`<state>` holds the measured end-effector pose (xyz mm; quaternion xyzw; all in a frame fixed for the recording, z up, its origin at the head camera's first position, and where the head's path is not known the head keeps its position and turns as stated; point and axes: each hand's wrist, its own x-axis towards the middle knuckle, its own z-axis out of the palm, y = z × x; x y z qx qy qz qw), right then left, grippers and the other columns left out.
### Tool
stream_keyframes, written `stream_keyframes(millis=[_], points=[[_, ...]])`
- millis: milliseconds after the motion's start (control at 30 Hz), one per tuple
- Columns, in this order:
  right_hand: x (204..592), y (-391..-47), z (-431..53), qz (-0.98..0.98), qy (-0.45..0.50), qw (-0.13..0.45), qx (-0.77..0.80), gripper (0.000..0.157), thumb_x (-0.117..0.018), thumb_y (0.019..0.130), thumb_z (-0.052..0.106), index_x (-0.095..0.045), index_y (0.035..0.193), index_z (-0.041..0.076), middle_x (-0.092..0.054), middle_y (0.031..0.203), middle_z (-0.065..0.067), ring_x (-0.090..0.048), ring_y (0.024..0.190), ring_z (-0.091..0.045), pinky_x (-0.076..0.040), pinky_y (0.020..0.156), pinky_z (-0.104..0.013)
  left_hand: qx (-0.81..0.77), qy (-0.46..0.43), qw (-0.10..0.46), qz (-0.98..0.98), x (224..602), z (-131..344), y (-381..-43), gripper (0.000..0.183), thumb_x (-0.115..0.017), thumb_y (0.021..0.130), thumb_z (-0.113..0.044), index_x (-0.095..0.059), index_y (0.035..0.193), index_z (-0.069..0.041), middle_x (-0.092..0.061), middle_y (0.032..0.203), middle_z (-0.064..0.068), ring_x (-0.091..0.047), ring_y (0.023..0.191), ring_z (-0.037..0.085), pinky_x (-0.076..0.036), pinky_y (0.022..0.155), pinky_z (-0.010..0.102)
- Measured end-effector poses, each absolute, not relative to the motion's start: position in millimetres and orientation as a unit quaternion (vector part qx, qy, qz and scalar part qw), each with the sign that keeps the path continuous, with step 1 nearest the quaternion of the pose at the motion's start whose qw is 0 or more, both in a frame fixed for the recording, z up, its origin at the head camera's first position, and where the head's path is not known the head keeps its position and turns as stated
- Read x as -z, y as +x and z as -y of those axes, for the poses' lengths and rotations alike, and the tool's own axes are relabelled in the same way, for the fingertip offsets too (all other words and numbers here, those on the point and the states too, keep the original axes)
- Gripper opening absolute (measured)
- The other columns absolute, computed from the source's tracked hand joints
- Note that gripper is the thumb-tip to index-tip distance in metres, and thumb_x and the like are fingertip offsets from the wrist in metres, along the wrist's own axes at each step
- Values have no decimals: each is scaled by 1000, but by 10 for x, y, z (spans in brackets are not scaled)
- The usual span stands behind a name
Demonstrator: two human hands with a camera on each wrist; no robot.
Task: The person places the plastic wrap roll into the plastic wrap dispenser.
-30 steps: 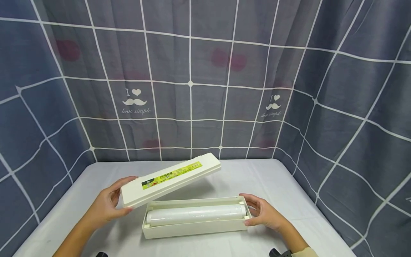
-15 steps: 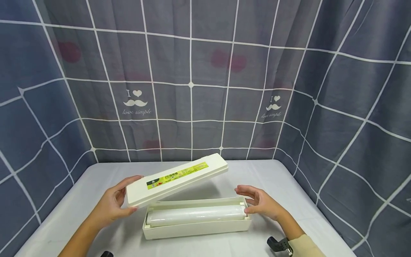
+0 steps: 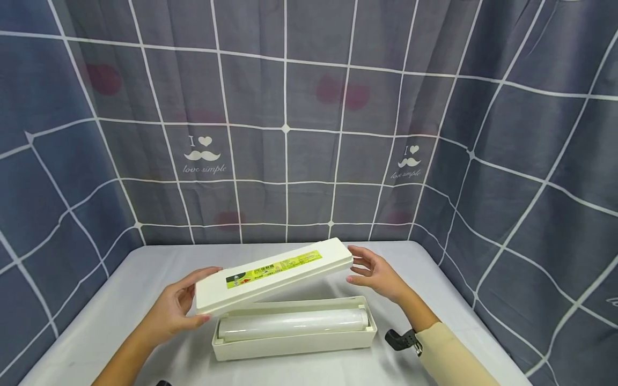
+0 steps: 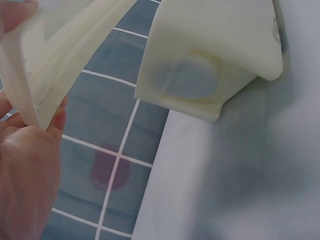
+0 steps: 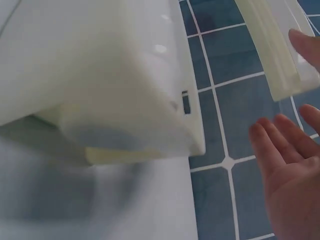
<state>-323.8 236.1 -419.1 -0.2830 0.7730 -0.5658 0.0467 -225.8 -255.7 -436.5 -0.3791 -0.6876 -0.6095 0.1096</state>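
Note:
In the head view, my left hand [image 3: 171,308] grips the left end of a long white box lid [image 3: 270,276] with a yellow-green label. The lid is tilted, its right end higher, above the open box [image 3: 294,346]. Inside that box lies a roll of cling film [image 3: 294,323]. My right hand [image 3: 379,273] is at the lid's raised right end, fingers spread around it. Seen from the right wrist, its fingers [image 5: 285,142] are straight and apart from the lid [image 5: 275,45], while the thumb overlaps the lid's edge; whether it touches cannot be told.
The box rests on a table with a white cloth [image 3: 145,268]. Grey-blue checked curtains [image 3: 309,161] stand behind the table and along both sides. A black strap device [image 3: 403,340] sits on the right wrist.
My right hand has left the box's right end and risen to the lid's right end. The left hand has carried the lid slightly right. Box and roll stay in place.

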Motion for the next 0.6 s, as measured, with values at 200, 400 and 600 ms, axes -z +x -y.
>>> stream_keyframes(millis=[200,400,600], points=[[4091,-3326,-2282,-776,-289,57,557,92,-85,83,12,-33,159,8,-32,166,-13,-35,151,-37,-44,116,-43,610,-384,99,687,4373,2523,-2257,85,-75,72,22,-39,148,13,-50,149,22,-54,132,11,-49,102,15],[4061,-3380,-2279,-754,-306,80,575,95,-85,83,10,-28,159,-1,-28,167,-19,-28,153,-41,-52,104,-25,616,-394,101,675,4402,2511,-2282,83,-73,73,23,-38,149,14,-49,148,25,-55,131,13,-50,102,16],[4080,-3431,-2292,-742,-309,96,587,93,-84,83,7,-31,159,3,-27,166,-23,-26,154,-42,-54,100,-20,622,-398,100,667,4420,2492,-2284,84,-72,73,23,-37,148,15,-49,149,25,-55,132,14,-49,103,17]])
